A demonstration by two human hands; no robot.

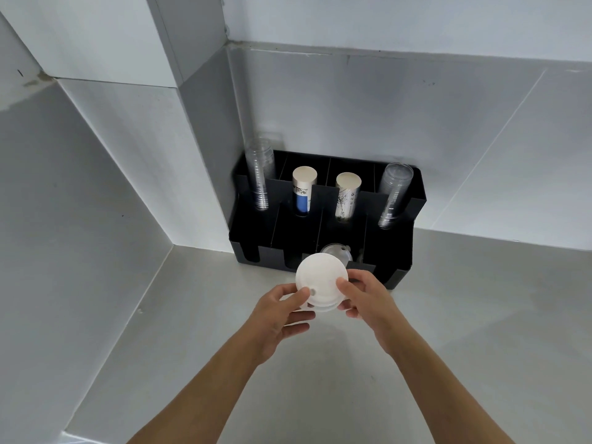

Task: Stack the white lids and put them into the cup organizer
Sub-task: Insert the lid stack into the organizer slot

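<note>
Clear cup stacks (261,174), 2 paper cup stacks (303,190), clear lids (334,253).

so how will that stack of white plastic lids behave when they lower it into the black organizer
The stack of round white plastic lids probably weighs little: fingertips of the left hand and right hand alone carry it. The lower lids look slightly offset, so the stack may slide apart if the grip loosens. Thin rims likely flex when squeezed. The black plastic cup organizer has narrow slots, so edges could catch.

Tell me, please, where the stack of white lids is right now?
In the head view, the white lids are held between the left hand and right hand, just before the cup organizer.
</note>
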